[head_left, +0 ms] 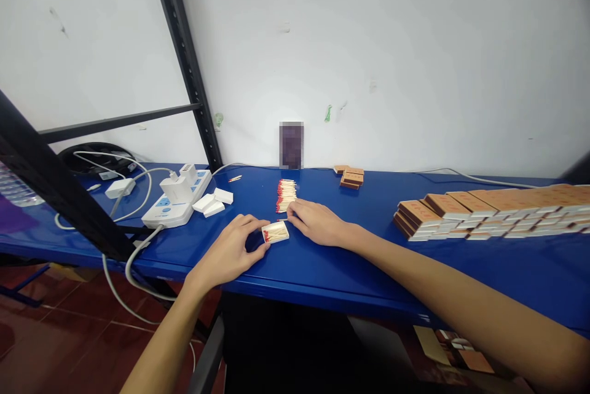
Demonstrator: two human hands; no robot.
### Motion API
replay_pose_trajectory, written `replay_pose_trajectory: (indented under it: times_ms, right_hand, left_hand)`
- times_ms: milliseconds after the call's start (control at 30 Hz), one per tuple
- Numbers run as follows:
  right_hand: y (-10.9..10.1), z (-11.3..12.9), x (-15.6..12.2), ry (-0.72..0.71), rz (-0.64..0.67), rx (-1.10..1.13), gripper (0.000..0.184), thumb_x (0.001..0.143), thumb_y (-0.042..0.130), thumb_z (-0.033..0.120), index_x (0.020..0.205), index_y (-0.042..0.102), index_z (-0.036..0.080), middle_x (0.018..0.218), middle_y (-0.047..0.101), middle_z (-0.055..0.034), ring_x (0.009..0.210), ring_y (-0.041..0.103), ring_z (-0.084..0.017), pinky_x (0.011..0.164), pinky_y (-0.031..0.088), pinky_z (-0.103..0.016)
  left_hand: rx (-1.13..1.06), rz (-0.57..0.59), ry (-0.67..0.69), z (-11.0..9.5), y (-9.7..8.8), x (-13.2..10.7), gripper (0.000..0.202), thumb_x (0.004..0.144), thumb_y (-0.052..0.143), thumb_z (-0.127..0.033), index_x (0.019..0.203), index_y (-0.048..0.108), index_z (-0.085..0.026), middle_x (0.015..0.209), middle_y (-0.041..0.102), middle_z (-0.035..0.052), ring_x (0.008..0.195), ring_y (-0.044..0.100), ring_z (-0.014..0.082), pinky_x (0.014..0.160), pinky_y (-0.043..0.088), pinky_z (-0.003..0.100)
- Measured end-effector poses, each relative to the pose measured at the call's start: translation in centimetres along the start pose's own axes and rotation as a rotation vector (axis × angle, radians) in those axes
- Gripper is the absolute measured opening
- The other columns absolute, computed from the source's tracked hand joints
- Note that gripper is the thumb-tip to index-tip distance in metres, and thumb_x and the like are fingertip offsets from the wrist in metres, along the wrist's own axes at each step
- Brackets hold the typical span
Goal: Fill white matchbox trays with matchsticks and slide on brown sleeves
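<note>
The white tray (279, 240), partly filled with red-headed matches, lies on the blue bench (322, 277); the left grip (233, 248), just left of the tray, pinches it between thumb and fingers across its near and far sides; the right grip (317, 222), to the tray's right, has thumb and fingertips pressed together on a single match (281, 220), its head pointing left over the tray's far edge; beyond the tray lies a row of loose matches (286, 196); left of it sit white box-like pieces (214, 202) and a power strip (196, 188); far to its right stand stacked matchboxes (488, 212).
</note>
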State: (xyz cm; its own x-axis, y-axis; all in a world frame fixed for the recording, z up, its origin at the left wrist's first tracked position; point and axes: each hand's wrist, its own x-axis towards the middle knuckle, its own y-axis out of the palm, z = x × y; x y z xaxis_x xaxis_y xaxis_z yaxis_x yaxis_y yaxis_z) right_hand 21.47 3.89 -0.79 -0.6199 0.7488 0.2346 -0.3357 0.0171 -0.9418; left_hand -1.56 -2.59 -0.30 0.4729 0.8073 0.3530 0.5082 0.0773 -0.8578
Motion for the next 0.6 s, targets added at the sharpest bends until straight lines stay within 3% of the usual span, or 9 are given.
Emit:
replay_pose_trajectory:
  times_ms: [267, 433, 600]
  right_hand:
    - [-0.3, 0.7, -0.2, -0.032, -0.121, 0.099, 0.021, 0.101, 0.032, 0.03, 0.097, 0.049, 0.02, 0.094, 0.063, -0.0049, 0.08, 0.057, -0.017, 0.07, 0.038, -0.028]
    - [-0.7, 2.1, -0.7, -0.18, -0.051, 0.164, 0.016, 0.1, 0.035, 0.029, 0.096, 0.048, 0.021, 0.085, 0.062, -0.0017, 0.072, 0.055, -0.015, 0.066, 0.037, -0.026]
    - [-0.9, 1.9, -0.5, -0.128, -0.079, 0.156, 0.018, 0.1, 0.036, 0.026, 0.102, 0.053, 0.02, 0.092, 0.066, -0.0044, 0.079, 0.059, -0.016, 0.07, 0.038, -0.027]
  left_hand:
    - [-0.02, -0.027, -0.03, 0.2, 0.2, -0.2, 0.039, 0.092, 0.054, -0.033, 0.13, 0.053, -0.024, 0.099, 0.062, 0.0033, 0.092, 0.057, 0.0203, 0.085, 0.047, 0.036]
    - [-0.063, -0.025, -0.064, 0.3, 0.2, -0.2, 0.049, 0.092, 0.054, -0.033, 0.139, 0.043, -0.027, 0.101, 0.062, 0.0019, 0.091, 0.057, 0.019, 0.082, 0.048, 0.033]
    - [-0.046, -0.039, -0.032, 0.2, 0.2, -0.2, 0.049, 0.09, 0.056, -0.03, 0.137, 0.045, -0.026, 0.102, 0.061, 0.0029, 0.093, 0.056, 0.0197, 0.085, 0.047, 0.036]
